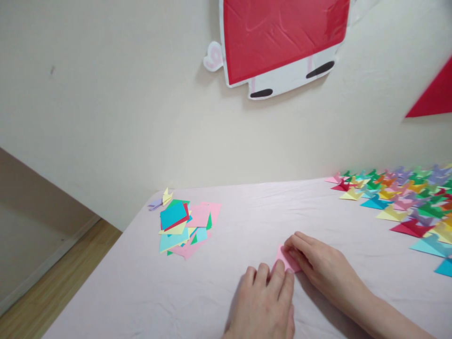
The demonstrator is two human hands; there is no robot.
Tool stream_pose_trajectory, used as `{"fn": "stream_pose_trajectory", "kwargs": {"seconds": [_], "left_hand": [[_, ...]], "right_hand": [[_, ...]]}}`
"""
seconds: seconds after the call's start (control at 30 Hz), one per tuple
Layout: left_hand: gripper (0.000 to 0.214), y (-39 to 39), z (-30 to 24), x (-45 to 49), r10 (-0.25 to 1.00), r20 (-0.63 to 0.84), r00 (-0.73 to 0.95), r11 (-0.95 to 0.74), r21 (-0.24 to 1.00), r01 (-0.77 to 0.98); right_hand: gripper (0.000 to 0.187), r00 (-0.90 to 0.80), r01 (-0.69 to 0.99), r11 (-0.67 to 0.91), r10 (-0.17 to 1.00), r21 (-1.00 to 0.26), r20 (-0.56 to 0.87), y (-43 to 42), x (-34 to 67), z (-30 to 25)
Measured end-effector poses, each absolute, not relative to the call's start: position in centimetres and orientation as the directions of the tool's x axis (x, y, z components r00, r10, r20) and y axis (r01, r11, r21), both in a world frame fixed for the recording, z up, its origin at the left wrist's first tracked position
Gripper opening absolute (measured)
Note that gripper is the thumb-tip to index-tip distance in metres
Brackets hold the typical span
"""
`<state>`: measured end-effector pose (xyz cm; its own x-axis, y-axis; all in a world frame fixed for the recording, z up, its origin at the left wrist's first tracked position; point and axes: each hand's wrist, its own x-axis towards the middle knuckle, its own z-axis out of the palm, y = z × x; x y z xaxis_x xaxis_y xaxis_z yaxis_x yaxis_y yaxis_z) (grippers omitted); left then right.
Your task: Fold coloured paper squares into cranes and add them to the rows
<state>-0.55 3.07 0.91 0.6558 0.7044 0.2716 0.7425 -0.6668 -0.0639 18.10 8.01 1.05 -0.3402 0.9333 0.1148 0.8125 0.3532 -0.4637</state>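
Note:
A small pink paper point(284, 259) lies on the pale pink tablecloth point(247, 212) between my two hands. My left hand point(264, 303) rests flat beside it, fingers stretched and fingertips touching its near edge. My right hand point(318, 266) comes in from the right, its fingers bent down and pressing on the paper's far side. Most of the paper is covered by my fingers.
A loose pile of coloured paper squares point(185, 226) lies at the left, with two small folded pieces point(161, 200) behind it. Several folded paper shapes point(406, 200) spread over the right. A cream wall with a red and white decoration point(282, 42) stands behind; wooden floor point(60, 282) at left.

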Motion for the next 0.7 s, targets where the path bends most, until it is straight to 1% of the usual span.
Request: {"fn": "stream_pose_trajectory", "kwargs": {"seconds": [0.1, 0.23, 0.3, 0.53, 0.7], "left_hand": [[0.046, 3.1, 1.1, -0.5, 0.706, 0.247, 0.664, -0.672, -0.063, 0.738], [0.044, 3.3, 1.5, -0.5, 0.703, 0.227, 0.674, -0.68, -0.061, 0.73], [0.042, 3.3, 1.7, -0.5, 0.698, 0.225, 0.679, -0.685, -0.066, 0.726], [0.039, 3.1, 1.4, -0.4, 0.689, 0.267, 0.674, -0.678, -0.093, 0.73], [0.04, 3.0, 1.2, -0.7, 0.698, 0.312, 0.644, -0.645, -0.117, 0.755]], "right_hand": [[0.02, -0.34, 0.803, 0.355, 0.933, -0.479, 0.121, 7.9, 18.0, 1.3], [0.009, -0.342, 0.792, 0.354, 0.932, -0.498, 0.119, 7.4, 17.8, 1.9], [0.008, -0.344, 0.781, 0.358, 0.93, -0.511, 0.126, 7.1, 17.7, 2.1], [0.014, -0.332, 0.759, 0.346, 0.934, -0.551, 0.129, 6.5, 17.8, 2.3], [0.022, -0.308, 0.755, 0.326, 0.942, -0.569, 0.131, 6.5, 18.0, 2.0]]}}
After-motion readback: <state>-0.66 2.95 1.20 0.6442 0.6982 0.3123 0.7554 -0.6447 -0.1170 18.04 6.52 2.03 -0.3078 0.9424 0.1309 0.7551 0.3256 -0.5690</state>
